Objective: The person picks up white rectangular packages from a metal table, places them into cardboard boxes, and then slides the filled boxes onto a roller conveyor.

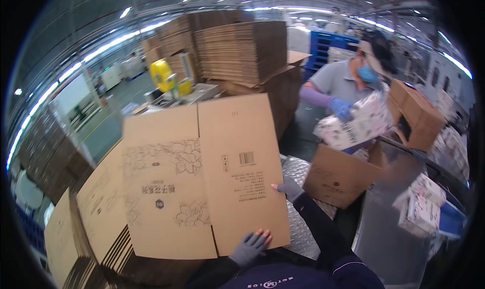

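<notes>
A large flat brown carton point(242, 137), printed with flower outlines and a barcode, stands tilted up in front of me. My right hand point(290, 189), in a grey glove with bare fingertips, is closed on its right edge, thumb on the front face and the other fingers hidden behind. At the lower edge, my left hand point(251, 247), gloved the same way, grips the cardboard with fingertips on the printed face. More folded flat cartons point(98, 200) lean in a row to the left, partly behind the raised one.
Across from me a co-worker point(348, 82) lowers white printed packs point(358, 120) into an open carton point(336, 175). A metal table point(389, 238) holds more packs point(424, 203) at right. Stacked cardboard point(237, 51) and a yellow tape dispenser point(161, 76) stand beyond. Metal tread plate point(303, 223) lies below.
</notes>
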The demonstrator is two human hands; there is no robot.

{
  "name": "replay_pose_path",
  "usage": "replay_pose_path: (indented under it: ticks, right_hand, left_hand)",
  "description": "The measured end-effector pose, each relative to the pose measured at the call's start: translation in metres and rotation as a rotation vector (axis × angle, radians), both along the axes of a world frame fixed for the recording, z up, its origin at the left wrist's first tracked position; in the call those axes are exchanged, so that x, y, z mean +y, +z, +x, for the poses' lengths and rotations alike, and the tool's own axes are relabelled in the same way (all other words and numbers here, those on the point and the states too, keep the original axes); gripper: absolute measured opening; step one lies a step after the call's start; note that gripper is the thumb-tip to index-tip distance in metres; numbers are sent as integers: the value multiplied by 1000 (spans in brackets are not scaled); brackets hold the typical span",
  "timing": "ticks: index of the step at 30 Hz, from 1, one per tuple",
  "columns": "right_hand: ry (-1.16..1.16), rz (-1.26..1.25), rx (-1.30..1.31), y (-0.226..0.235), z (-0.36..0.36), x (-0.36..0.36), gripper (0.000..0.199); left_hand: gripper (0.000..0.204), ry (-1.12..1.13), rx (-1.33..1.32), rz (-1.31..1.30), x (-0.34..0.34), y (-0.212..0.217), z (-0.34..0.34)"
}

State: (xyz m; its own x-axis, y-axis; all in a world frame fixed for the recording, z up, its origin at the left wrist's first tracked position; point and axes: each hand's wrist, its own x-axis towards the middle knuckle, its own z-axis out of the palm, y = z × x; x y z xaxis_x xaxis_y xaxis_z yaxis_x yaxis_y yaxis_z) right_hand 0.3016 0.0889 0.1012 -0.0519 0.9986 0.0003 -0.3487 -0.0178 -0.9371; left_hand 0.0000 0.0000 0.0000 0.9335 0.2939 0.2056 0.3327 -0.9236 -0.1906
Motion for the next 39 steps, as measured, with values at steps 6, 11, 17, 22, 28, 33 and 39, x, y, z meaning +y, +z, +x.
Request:
replay_pose_path:
  ticks: [6, 11, 17, 22, 28, 33, 39]
  right_hand:
    - [-184, 0, -501, -32, 168, -185, 43]
    - [-631, -190, -512, -59, 186, -317, 43]
    - [-1387, 327, -134, -4, 119, -273, 57]
    - [-1410, 120, -342, 106, 30, -221, 84]
    - [-1501, -15, -479, 83, 30, -262, 90]
    - [-1163, -590, -898, 134, 49, -299, 78]
    - [-620, -423, -1479, 188, 18, -338, 86]
  left_hand:
    - [62, 162, -585, 119, 29, 186, 22]
    - [56, 42, -553, 223, 82, 305, 66]
    - [11, -481, -196, -159, 86, 276, 77]
    - [30, -472, -279, -270, 97, 281, 93]
    - [49, -216, 190, -554, 147, 300, 171]
    - [37, -378, 171, -314, 163, 306, 193]
    - [20, -23, -139, -330, 245, 267, 245]
